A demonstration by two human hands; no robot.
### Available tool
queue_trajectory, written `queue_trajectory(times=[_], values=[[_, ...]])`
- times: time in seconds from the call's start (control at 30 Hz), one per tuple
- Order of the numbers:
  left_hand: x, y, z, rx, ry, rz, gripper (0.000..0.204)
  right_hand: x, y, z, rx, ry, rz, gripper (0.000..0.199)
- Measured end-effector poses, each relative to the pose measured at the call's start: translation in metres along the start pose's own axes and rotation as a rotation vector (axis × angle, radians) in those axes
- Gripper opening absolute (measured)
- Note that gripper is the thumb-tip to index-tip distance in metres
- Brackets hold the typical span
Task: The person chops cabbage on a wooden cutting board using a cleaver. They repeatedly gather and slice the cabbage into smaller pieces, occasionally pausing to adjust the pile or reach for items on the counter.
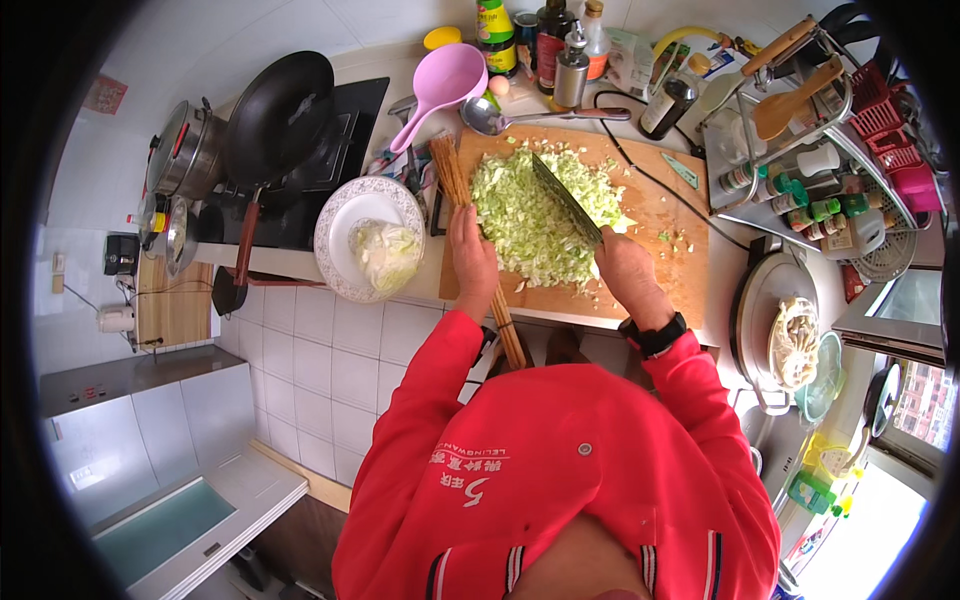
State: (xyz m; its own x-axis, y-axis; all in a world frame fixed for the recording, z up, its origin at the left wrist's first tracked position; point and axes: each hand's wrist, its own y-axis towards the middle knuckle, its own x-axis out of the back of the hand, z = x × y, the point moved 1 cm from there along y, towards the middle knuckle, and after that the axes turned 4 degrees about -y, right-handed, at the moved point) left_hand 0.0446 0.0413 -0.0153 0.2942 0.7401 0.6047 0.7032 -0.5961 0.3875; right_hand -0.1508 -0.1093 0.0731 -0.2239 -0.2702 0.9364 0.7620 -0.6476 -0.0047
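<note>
My right hand (632, 275) is closed round the handle of a dark-bladed kitchen knife (562, 192). Its blade slants up and left across a wide pile of chopped cabbage (510, 225). The pile covers much of a wooden cutting board (665, 280). By the board's left edge, my left hand (472, 256) is closed over the middle of a bamboo brush (452, 172), a bundle of thin sticks whose far end fans out. Its banded near end sticks out toward me past the counter edge. The undersides of the left fingers are hidden.
Left of the board, a patterned white plate (335, 232) holds a piece of cabbage (388, 257). A black wok (280, 115) sits on the stove. Behind the board are a pink ladle (450, 78), a metal ladle (484, 116) and bottles. A rack (730, 195) stands right, beside a cable.
</note>
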Motion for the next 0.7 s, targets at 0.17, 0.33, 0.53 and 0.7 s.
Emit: queue_trajectory(times=[0.17,0.33,0.53,0.7], values=[[-0.001,0.002,0.001,-0.013,0.009,-0.004,0.062,0.021,-0.029,-0.034,-0.080,0.181,-0.177,0.025],[-0.001,0.001,0.001,-0.033,0.002,-0.018,0.061,0.019,-0.066,-0.075,-0.531,0.720,-0.072,0.015],[-0.001,0.002,0.002,-0.038,0.004,-0.016,0.061,-0.015,-0.086,-0.086,-0.771,1.047,-0.017,0.007],[0.000,0.002,0.002,-0.028,0.021,-0.006,0.061,-0.036,-0.069,-0.061,-0.761,1.229,0.032,0.014]])
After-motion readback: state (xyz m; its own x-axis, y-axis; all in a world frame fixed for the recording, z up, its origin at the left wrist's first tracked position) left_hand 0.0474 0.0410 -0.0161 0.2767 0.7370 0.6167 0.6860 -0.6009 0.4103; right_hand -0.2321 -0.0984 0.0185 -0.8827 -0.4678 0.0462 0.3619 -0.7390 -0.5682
